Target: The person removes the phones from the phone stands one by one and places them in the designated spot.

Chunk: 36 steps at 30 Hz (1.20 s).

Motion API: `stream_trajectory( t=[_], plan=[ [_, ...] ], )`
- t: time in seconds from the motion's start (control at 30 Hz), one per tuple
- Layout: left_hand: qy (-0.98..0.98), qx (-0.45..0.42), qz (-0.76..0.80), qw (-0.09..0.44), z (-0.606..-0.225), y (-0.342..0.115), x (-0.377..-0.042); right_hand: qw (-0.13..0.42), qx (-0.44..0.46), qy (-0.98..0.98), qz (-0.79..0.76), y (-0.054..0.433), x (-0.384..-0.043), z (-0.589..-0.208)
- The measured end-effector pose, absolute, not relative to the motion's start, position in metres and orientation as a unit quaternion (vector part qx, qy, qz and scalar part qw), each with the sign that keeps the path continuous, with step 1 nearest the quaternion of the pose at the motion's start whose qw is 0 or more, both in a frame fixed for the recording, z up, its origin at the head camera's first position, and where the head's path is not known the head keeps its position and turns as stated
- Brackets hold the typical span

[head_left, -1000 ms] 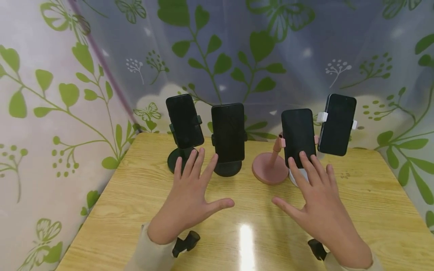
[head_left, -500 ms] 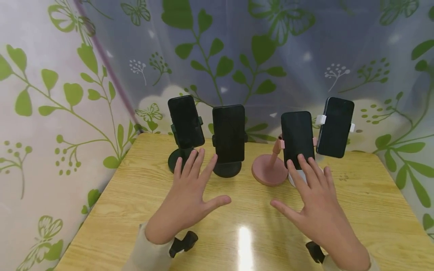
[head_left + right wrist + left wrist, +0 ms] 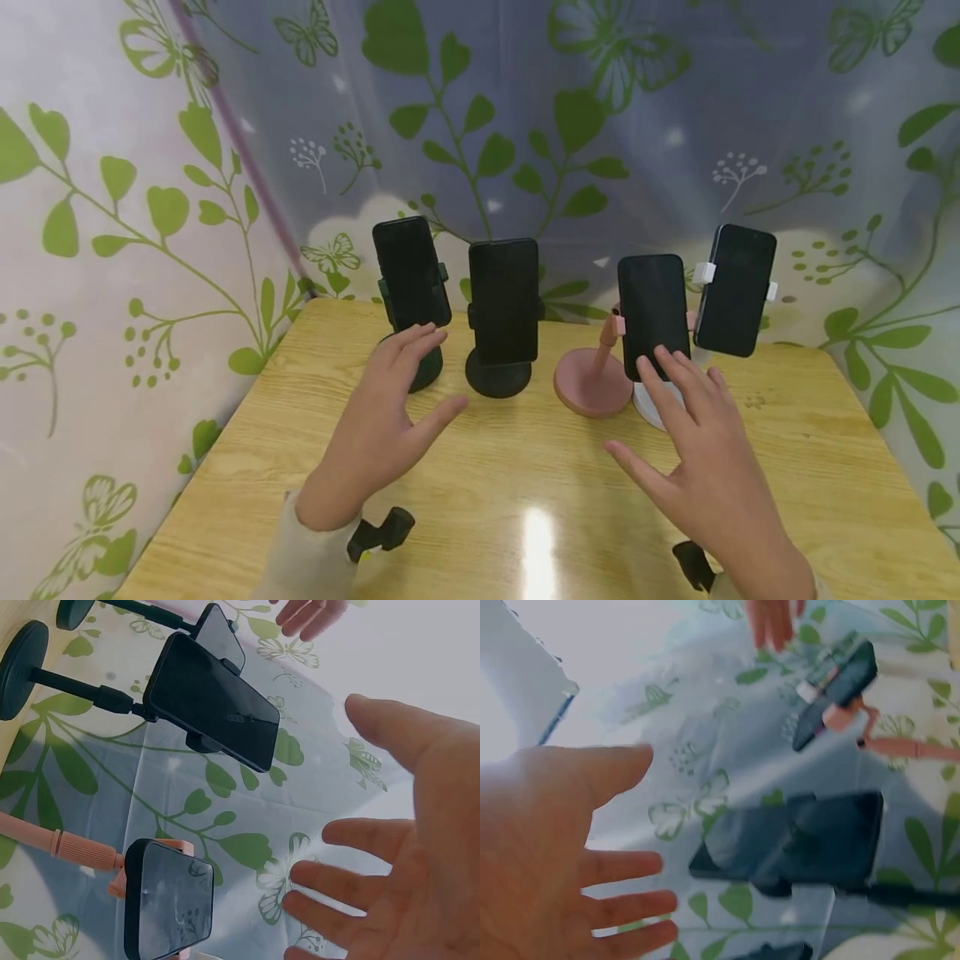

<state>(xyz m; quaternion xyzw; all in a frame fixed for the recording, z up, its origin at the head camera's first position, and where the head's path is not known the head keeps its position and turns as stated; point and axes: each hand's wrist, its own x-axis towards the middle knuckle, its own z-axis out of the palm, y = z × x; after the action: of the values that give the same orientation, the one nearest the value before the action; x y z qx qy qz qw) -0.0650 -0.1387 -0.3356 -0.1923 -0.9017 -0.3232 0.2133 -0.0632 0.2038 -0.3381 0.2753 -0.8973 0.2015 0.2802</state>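
Four phones (image 3: 504, 300): all clamped in stands (image 3: 588, 392) toward the far side of the table (image 3: 480, 475).
Our left hand (image 3: 375, 421): holding nothing, fingers loosely extended, near the green stand (image 3: 429, 372).
Our right hand (image 3: 701, 462): holding nothing, fingers spread, near the pink-clamped phone (image 3: 654, 312).
Hover: we judge this step a contact-free reach.
Grasp: taking any phone next would need us to extend forward and curl our fingers.

Backdrop (image 3: 517, 75): green leaf, butterfly print | Table (image 3: 570, 475): wood grain, bright glare (image 3: 538, 546)
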Motion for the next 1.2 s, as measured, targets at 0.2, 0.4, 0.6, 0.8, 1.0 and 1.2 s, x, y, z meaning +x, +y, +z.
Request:
stream_trajectory(
  t=[0.2, 0.4, 0.6, 0.8, 1.0, 1.2],
  plan=[
    [-0.865, -0.161, -0.356, 0.316, -0.338, -0.161, -0.085, 0.306, 0.291, -0.881, 0.212, 0.201, -0.063, -0.338],
    [-0.825, -0.097, -0.449, 0.33, -0.348, -0.189, -0.119, 0.31, 0.302, -0.873, 0.225, 0.202, -0.063, -0.338],
    [-0.802, -0.021, -0.557, 0.215, -0.361, -0.209, -0.146, 0.332, 0.306, -0.859, 0.241, 0.202, -0.063, -0.338],
    [-0.795, -0.006, -0.586, 0.156, -0.372, -0.213, -0.164, 0.329, 0.285, -0.865, 0.248, 0.201, -0.061, -0.337],
    [-0.734, -0.014, -0.674, 0.083, -0.376, -0.205, -0.18, 0.283, 0.257, -0.885, 0.265, 0.204, -0.057, -0.336],
    [-0.682, -0.032, -0.729, 0.054, -0.377, -0.197, -0.189, 0.224, 0.235, -0.9, 0.29, 0.204, -0.053, -0.333]
  ],
)
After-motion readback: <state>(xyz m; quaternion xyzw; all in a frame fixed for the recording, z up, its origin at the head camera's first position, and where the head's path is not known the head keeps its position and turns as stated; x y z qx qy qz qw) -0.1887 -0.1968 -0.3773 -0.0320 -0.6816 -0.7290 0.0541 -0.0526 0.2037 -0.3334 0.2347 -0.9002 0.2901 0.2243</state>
